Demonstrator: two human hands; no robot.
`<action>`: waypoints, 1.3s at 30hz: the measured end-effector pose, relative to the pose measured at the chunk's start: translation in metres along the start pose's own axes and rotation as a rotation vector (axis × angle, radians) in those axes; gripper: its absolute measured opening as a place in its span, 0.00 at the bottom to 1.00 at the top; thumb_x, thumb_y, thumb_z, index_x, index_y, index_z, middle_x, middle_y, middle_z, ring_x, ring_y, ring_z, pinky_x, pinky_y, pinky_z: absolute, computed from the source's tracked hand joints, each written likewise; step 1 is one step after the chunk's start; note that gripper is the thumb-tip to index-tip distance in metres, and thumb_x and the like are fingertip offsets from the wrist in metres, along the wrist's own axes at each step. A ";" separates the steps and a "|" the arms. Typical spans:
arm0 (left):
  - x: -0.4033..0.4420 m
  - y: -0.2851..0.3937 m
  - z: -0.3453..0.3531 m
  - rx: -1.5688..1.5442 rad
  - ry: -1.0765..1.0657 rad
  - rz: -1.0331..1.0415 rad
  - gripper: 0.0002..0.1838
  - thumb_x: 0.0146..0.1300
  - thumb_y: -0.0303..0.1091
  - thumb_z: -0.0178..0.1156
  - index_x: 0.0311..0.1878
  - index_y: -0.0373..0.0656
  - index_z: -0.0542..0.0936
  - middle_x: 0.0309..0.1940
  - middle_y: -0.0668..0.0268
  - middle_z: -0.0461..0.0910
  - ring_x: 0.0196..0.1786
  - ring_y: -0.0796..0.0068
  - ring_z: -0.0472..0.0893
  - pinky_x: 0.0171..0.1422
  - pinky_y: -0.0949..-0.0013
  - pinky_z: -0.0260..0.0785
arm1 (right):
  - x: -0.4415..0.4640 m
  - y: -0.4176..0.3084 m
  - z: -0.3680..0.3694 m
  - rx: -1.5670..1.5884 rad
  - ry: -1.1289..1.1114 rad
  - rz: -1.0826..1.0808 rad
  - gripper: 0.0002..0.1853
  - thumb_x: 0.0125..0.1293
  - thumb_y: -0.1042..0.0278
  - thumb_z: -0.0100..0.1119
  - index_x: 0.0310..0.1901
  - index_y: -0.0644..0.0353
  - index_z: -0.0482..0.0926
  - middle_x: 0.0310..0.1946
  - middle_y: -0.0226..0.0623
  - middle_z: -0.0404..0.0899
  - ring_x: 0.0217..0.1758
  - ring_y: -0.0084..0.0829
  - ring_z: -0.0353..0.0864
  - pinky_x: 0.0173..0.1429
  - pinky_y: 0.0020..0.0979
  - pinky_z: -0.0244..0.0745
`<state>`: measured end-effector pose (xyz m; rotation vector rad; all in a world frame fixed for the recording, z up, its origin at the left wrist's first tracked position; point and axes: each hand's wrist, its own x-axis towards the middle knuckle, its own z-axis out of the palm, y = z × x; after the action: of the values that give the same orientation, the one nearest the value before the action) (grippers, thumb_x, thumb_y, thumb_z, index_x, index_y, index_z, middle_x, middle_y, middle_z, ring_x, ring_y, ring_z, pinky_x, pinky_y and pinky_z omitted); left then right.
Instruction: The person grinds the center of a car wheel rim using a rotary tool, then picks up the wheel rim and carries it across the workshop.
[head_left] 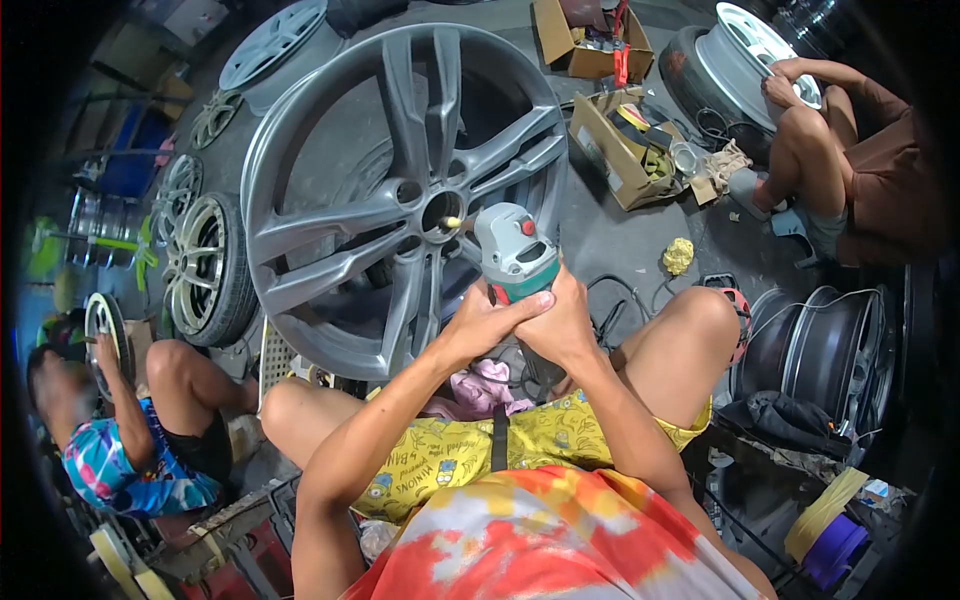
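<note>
L. hand (pixel 478 326) and R. hand (pixel 562 320) are wrapped tog. round the lower body of a grey/green power tool (pixel 515 250), thumbs crossing on top; fingers underneath can't be seen. Both forearms are extended fwd, converging btwn the bent knees. The tool is held up at the centre of a large alloy wheel rim (pixel 350 220), w/ its yellow tip (pixel 453 223) at the hub hole; contact can't be confirmed. The rim is stood tilted beyond the knees. Pink cloth (pixel 485 388) is noted below the hands. To R., a crumpled yellow wad (pixel 678 256) and a filled cardboard box (pixel 598 165) are seen on the floor (pixel 625 235); beyond, a silver wheel (pixel 722 75) is being handled by a co-worker (pixel 885 190). To L., a tyred wheel (pixel 234 290) is noted.
</note>
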<state>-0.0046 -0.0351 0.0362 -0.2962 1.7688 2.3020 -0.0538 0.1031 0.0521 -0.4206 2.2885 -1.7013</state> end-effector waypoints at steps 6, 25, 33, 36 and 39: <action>-0.010 -0.007 -0.001 -0.020 0.057 0.017 0.34 0.66 0.46 0.77 0.68 0.37 0.77 0.60 0.63 0.84 0.62 0.74 0.81 0.72 0.65 0.71 | -0.004 0.006 0.005 -0.013 -0.033 -0.072 0.33 0.51 0.70 0.75 0.60 0.69 0.78 0.48 0.56 0.89 0.56 0.53 0.90 0.59 0.44 0.83; -0.009 0.015 -0.001 -0.215 -0.128 0.052 0.33 0.68 0.44 0.75 0.71 0.40 0.77 0.63 0.65 0.82 0.65 0.72 0.79 0.76 0.64 0.66 | 0.002 -0.027 -0.002 -0.341 0.048 -0.245 0.25 0.50 0.69 0.79 0.45 0.65 0.74 0.36 0.58 0.86 0.43 0.61 0.89 0.45 0.49 0.83; -0.010 0.005 0.006 -0.245 -0.009 0.084 0.34 0.69 0.49 0.73 0.72 0.42 0.76 0.65 0.64 0.81 0.67 0.74 0.78 0.77 0.64 0.66 | 0.011 -0.054 -0.006 -0.421 -0.108 -0.172 0.26 0.49 0.69 0.77 0.50 0.68 0.78 0.40 0.58 0.88 0.49 0.60 0.90 0.53 0.48 0.84; -0.001 0.016 0.002 -0.257 -0.045 0.061 0.33 0.71 0.52 0.72 0.70 0.41 0.78 0.64 0.64 0.82 0.66 0.76 0.78 0.74 0.66 0.68 | 0.022 -0.058 -0.009 -0.512 -0.086 -0.216 0.26 0.49 0.69 0.77 0.50 0.68 0.79 0.41 0.59 0.89 0.50 0.59 0.90 0.53 0.47 0.84; -0.001 0.025 -0.002 -0.287 -0.118 0.143 0.34 0.71 0.56 0.70 0.70 0.41 0.78 0.63 0.63 0.83 0.64 0.76 0.79 0.72 0.67 0.69 | 0.025 -0.082 -0.004 -0.575 -0.075 -0.250 0.25 0.48 0.70 0.78 0.47 0.68 0.78 0.40 0.58 0.89 0.48 0.59 0.90 0.51 0.46 0.84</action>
<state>-0.0114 -0.0438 0.0593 -0.0795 1.4467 2.6165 -0.0717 0.0749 0.1313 -0.8975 2.7319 -1.0562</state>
